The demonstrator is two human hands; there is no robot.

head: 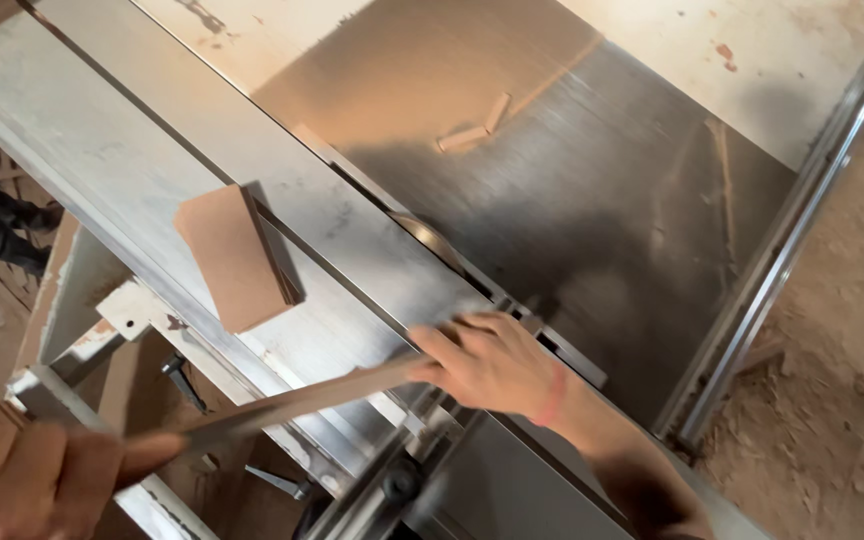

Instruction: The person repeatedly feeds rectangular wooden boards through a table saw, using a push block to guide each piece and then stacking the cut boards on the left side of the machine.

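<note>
Nearest, my left hand [37, 475] closes around one end of the long thin brown wooden strip [302, 400]; my right hand [492, 362] pinches its far end beside the grey circular saw blade [432, 240]. Keep fingers clear. Beyond lie two pale wooden dowels [474, 127].

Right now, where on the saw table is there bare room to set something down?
Bare steel lies right of the blade, between the two short wood offcuts and the right-edge rail. It is crowded near the blade slot, where the right hand holds the long strip.
</note>
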